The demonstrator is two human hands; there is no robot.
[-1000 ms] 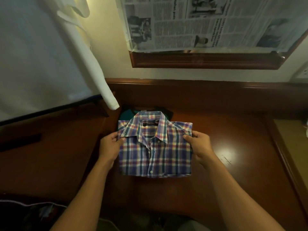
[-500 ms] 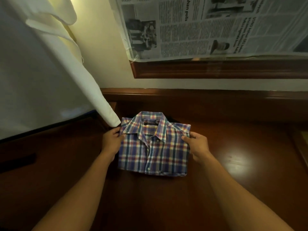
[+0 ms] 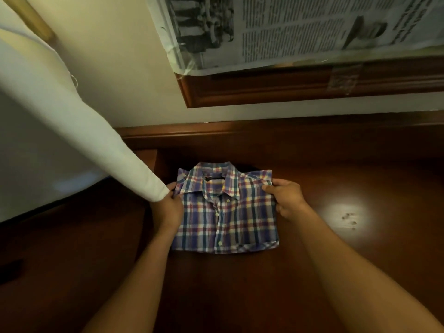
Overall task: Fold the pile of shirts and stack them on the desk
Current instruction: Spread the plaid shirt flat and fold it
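A folded plaid shirt (image 3: 227,210) lies collar-up on the dark wooden desk (image 3: 360,248). The left hand (image 3: 168,207) grasps its left edge; the right hand (image 3: 287,199) pinches its right shoulder.

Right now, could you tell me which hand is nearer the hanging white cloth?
Left. The left hand sits just under the tip of the white cloth; the right hand holds the opposite edge of the plaid shirt.

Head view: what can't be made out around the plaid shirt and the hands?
Head view only:
1. Under the folded blue-and-red plaid shirt: the shirt itself covers whatever lies beneath.
2. Tips of the left hand: hidden by the hanging white cloth.
3. Text on the grey newspaper: blurred, cut off by the top edge.
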